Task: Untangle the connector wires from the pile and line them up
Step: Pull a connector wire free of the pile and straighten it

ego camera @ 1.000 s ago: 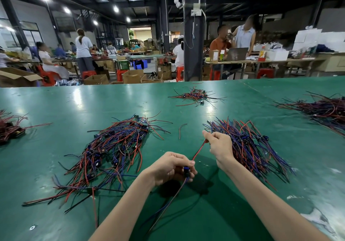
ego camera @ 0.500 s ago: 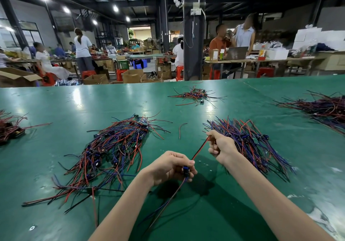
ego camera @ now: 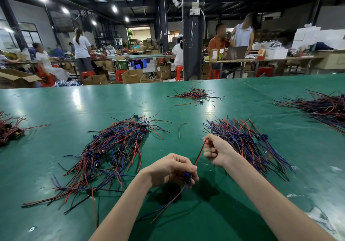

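Head view: one wire (ego camera: 200, 154) is held up off the table (ego camera: 233, 222), low centre of frame, strung between both hands. Left hand (ego camera: 169, 169) pinches its blue connector (ego camera: 187, 177). Right hand (ego camera: 217, 152) is clenched round the red lead's far end, so the lead runs straight, probably to pull the kinks out before laying it down. Tangled pile (ego camera: 112, 151) sits left of centre. Combed bundle (ego camera: 248, 143) sits just behind the right hand, the likely drop spot.

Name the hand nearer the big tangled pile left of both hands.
Left. The left hand holds a blue connector right of the tangled pile; the right hand is farther right, pinching the red wire.
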